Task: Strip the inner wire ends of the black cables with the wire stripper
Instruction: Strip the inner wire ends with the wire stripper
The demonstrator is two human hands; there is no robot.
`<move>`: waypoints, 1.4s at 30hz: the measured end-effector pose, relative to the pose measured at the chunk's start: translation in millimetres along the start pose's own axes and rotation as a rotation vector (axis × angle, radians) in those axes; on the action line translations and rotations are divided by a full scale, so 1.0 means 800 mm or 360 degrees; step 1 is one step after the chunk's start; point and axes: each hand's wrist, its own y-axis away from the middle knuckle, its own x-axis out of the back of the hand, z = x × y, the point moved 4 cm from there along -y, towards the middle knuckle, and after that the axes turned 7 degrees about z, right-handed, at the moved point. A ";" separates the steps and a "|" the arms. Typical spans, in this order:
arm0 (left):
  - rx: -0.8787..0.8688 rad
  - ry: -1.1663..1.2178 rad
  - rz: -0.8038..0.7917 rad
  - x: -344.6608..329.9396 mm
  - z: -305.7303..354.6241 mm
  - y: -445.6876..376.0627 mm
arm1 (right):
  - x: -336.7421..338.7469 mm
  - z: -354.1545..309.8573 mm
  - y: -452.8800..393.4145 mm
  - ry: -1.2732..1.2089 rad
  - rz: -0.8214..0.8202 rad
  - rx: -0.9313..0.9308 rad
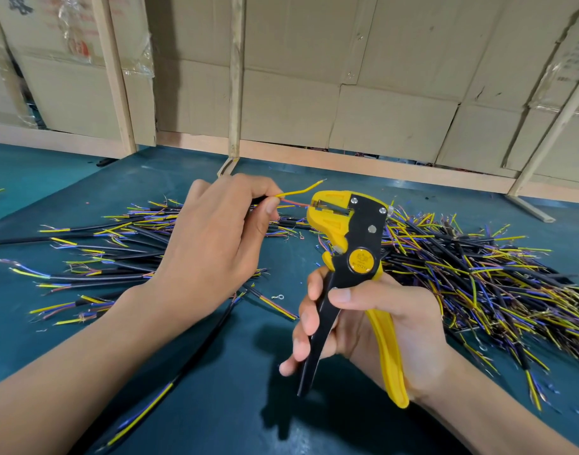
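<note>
My left hand [212,244] pinches the end of a black cable [196,356] that runs down under my forearm toward the lower left. Its yellow inner wire [301,191] curves up and free. Its reddish inner wire [294,202] reaches into the jaws of the yellow and black wire stripper [350,244]. My right hand [373,326] grips the stripper's two handles, which stand apart. The stripper's head sits just right of my left thumb.
A pile of black cables with yellow, blue and brown ends [101,257] lies under and left of my left hand. A larger, denser pile [485,277] lies at the right. The teal table mat [242,405] ends at a wooden frame with cardboard boxes [314,93] behind.
</note>
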 end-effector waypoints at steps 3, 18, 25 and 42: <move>-0.0045 -0.0031 0.0003 0.000 0.004 0.000 | -0.001 0.002 0.000 0.0022 -0.0006 -0.0011; -0.0084 0.0062 0.0022 0.001 0.013 0.002 | -0.009 -0.003 0.003 0.0094 0.0018 0.0016; -0.0040 0.0087 0.0017 -0.002 0.017 0.005 | -0.015 -0.005 0.004 0.0053 0.0192 0.0088; -0.0372 0.0060 -0.0725 -0.089 0.092 -0.115 | -0.005 0.023 -0.008 -0.0236 0.0428 -0.0243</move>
